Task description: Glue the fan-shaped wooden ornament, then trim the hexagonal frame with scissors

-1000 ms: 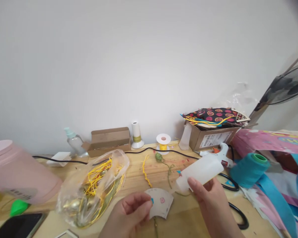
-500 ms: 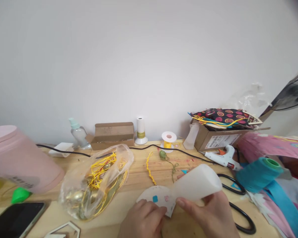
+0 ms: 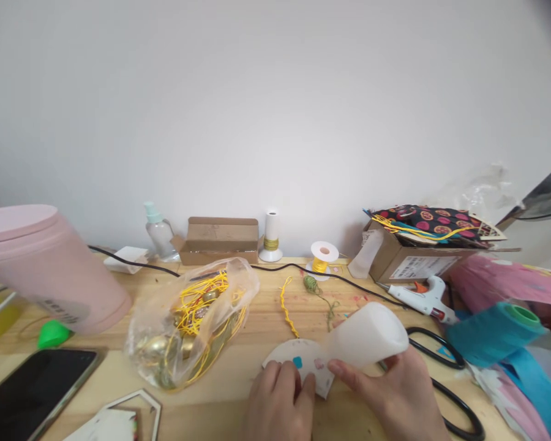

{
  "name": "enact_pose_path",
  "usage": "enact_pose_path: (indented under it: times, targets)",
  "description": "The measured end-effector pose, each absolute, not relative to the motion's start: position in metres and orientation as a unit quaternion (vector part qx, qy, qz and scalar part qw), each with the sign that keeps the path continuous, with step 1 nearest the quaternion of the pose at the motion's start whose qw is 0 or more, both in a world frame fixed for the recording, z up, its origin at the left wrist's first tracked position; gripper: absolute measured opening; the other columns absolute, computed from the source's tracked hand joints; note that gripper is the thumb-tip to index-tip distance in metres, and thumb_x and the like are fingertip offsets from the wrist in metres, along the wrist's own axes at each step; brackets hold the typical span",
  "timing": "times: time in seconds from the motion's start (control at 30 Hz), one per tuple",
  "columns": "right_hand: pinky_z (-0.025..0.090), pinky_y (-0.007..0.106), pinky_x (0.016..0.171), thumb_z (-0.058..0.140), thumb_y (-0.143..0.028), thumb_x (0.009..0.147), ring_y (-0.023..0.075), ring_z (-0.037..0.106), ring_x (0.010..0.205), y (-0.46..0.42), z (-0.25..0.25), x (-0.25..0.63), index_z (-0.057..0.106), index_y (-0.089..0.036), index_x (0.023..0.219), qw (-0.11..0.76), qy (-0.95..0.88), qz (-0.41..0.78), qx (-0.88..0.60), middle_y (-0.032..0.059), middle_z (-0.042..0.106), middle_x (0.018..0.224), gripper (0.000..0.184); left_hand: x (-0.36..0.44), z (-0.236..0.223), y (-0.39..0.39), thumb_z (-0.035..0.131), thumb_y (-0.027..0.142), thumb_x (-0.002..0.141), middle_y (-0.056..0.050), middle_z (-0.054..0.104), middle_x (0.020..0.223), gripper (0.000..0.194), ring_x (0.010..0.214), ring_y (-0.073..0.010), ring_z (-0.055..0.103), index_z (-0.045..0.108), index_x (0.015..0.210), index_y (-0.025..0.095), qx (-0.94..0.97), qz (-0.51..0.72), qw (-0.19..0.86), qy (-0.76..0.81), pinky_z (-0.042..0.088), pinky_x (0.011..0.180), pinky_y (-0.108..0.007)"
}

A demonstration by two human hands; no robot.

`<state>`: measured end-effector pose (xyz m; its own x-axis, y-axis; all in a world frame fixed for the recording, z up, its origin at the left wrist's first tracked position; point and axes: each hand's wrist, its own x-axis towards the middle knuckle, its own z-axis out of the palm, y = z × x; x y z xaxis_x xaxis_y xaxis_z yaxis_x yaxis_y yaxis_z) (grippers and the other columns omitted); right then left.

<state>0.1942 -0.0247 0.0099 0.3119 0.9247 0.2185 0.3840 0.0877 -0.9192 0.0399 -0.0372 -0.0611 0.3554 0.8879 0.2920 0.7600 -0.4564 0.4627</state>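
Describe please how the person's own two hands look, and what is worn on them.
The left hand and the right hand are both bare, without gloves. No ring shows on the visible fingers, and no bracelet, watch or sleeve is in view. The nails are too blurred to tell if they are painted.

bottle: translucent plastic, smooth | tabletop: pale grained wood | phone screen: glossy black
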Motion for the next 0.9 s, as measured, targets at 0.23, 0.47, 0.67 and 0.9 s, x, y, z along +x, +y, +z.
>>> enact_pose_path:
  times: [0.23, 0.47, 0.67, 0.9]
  targets:
    - [0.048, 0.032, 0.051, 0.075, -0.038, 0.048, 0.0203, 0.057, 0.052, -0.026, 0.009, 0.193, 0.055, -0.021, 0.058, 0.521, -0.542, 0.245, -0.611, -0.0003, 0.061, 0.054, 0.028, 0.043, -0.055, -0.038, 0.049, 0.018, 0.076, -0.006, 0.055, 0.075, 0.021, 0.071, -0.0215, 0.046, 0.062, 0.092, 0.023, 0.833, 0.201, 0.085, 0.508, 0.033, 0.063, -0.033]
    - [0.05, 0.029, 0.049, 0.073, -0.036, 0.053, 0.0185, 0.058, 0.051, -0.027, 0.008, 0.195, 0.055, -0.021, 0.059, 0.516, -0.568, 0.227, -0.6, 0.0, 0.064, 0.059, 0.024, 0.045, -0.047, -0.039, 0.042, 0.011, 0.079, -0.004, 0.057, 0.077, 0.029, 0.074, -0.0207, 0.049, 0.061, 0.098, 0.022, 0.843, 0.159, 0.042, 0.513, 0.04, 0.064, -0.033]
    - [0.05, 0.031, 0.05, 0.072, -0.041, 0.054, 0.0203, 0.059, 0.053, -0.027, 0.008, 0.196, 0.053, -0.021, 0.061, 0.504, -0.573, 0.226, -0.605, 0.0008, 0.062, 0.058, 0.029, 0.043, -0.041, -0.039, 0.048, 0.01, 0.075, -0.004, 0.057, 0.08, 0.034, 0.075, -0.0202, 0.05, 0.058, 0.105, 0.023, 0.855, 0.129, 0.056, 0.5, 0.043, 0.066, -0.032]
    - [0.051, 0.028, 0.047, 0.071, -0.041, 0.055, 0.0191, 0.059, 0.052, -0.024, 0.005, 0.2, 0.054, -0.02, 0.064, 0.496, -0.596, 0.22, -0.592, 0.0009, 0.062, 0.059, 0.028, 0.039, -0.041, -0.037, 0.05, 0.012, 0.073, -0.005, 0.058, 0.085, 0.034, 0.078, -0.0211, 0.05, 0.058, 0.104, 0.022, 0.857, 0.133, 0.074, 0.492, 0.043, 0.068, -0.033]
